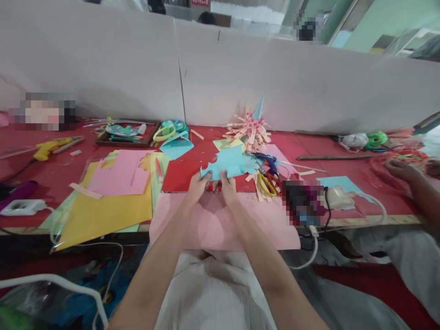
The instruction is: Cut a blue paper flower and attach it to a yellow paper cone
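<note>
A light blue paper (227, 161) with wavy cut edges is held up in front of me. My left hand (198, 187) pinches its lower left part, and my right hand (228, 185) grips its lower edge, thumb on top. Beneath the hands lie a red sheet (178, 176) and a large pink sheet (268, 224), which hangs over the table's front edge. Right of the blue paper are yellow-handled scissors (267, 184) and a dark blue glue gun (267, 160). Behind stands a spiky pink paper piece (252, 128) with a blue cone on top.
Yellow (120, 217) and pink (118, 176) sheets lie at left, near a yellow glue gun (48, 147) and a brown tray (125, 137). At right are a white plug (340, 198) with cables, a long stick (337, 157) and another person's hands (402, 170) at red strands.
</note>
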Demonstrator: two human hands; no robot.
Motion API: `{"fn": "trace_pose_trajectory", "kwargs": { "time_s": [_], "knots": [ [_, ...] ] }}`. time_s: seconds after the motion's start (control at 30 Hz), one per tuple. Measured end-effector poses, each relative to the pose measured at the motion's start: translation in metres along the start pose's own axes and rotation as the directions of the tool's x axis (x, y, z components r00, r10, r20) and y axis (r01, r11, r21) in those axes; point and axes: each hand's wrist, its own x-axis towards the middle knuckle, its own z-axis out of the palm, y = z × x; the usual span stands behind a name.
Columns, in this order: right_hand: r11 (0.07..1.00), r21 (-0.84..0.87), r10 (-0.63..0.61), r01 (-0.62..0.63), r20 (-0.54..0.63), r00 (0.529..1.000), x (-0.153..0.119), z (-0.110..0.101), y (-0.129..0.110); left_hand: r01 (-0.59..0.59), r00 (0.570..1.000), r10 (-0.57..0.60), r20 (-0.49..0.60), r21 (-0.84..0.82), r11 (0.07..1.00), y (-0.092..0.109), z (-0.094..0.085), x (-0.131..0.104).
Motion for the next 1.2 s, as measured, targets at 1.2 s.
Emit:
{"fn": "trace_pose_trajectory", "kwargs": {
  "time_s": [1.2],
  "knots": [
    [0.982, -0.188, 0.008, -0.018, -0.050, 0.999, 0.009, -0.047, -0.001, 0.167, 0.965, -0.152, 0.216, -0.054, 0.984, -0.003, 0.007, 0.002]
  ]
}}
